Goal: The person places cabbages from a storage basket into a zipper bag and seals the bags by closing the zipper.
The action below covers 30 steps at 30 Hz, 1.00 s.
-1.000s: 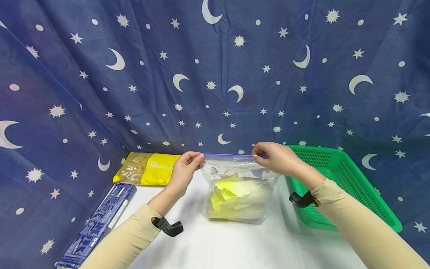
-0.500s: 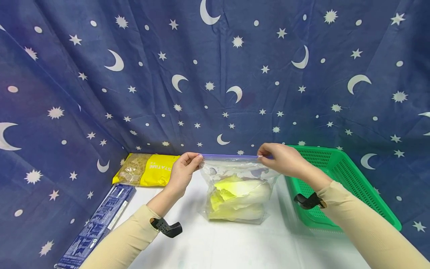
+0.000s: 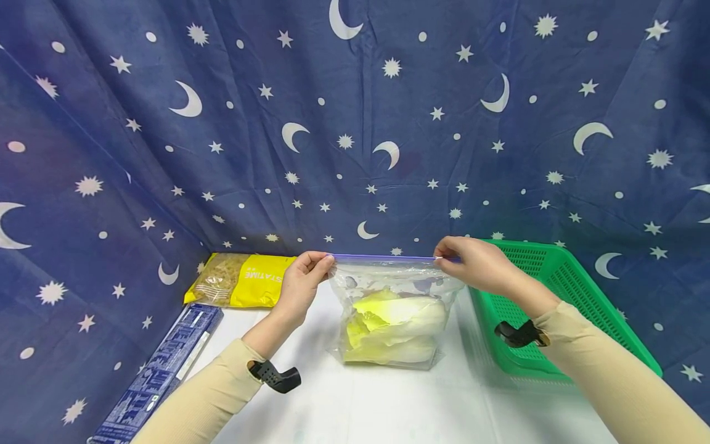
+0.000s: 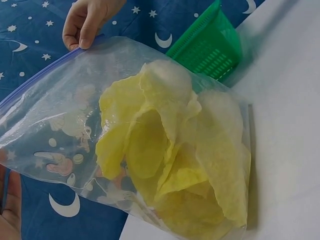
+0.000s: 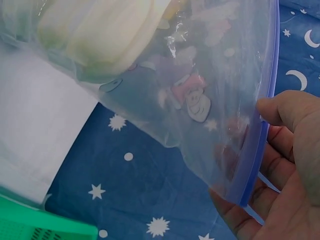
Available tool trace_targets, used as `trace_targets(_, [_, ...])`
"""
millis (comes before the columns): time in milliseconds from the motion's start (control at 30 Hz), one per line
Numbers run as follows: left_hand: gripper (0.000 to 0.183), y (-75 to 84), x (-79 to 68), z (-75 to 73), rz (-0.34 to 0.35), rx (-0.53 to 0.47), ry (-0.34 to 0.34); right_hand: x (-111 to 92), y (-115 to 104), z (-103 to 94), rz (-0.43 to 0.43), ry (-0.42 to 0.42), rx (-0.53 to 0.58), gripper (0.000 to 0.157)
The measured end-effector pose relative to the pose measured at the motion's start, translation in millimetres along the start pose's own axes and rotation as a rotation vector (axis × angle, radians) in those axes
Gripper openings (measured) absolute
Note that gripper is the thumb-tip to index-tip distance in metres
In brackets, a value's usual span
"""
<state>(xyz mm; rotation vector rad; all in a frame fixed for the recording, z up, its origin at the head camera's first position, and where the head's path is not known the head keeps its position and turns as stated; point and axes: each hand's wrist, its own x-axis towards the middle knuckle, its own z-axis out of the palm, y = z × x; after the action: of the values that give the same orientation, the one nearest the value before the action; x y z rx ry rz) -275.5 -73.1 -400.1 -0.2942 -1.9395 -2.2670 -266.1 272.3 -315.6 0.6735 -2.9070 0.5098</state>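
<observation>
A clear zip bag [image 3: 383,274] with a purple zip strip stands upright on the white table. Yellow-white napa cabbage leaves [image 4: 150,135] show through its plastic. My left hand [image 3: 302,283] pinches the bag's top left corner between thumb and fingers. Toward the other end of the strip, my right hand [image 3: 474,265] pinches the small white slider [image 3: 439,258]. In the right wrist view, the thumb lies on the purple zip [image 5: 255,162], with the fingers behind the plastic. Faint cartoon prints mark the bag's upper part.
A green perforated basket [image 3: 596,302] stands at the right, partly behind the right forearm. At the left lie a yellow pasta packet [image 3: 257,280] and a long blue box [image 3: 161,370]. A blue star-and-moon curtain [image 3: 355,123] hangs behind the white table [image 3: 366,407].
My right hand has slid rightward along the zip strip with the slider. The left hand keeps its pinch at the left corner, and the bag stays almost in place.
</observation>
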Motion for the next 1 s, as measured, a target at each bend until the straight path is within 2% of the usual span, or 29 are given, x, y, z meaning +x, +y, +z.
trace_targets(1000, [0.019,1.6,-0.6,0.9,0.016,0.027,0.022,-19.4,18.0,-8.9,0.039,-0.014,0.015,0.011])
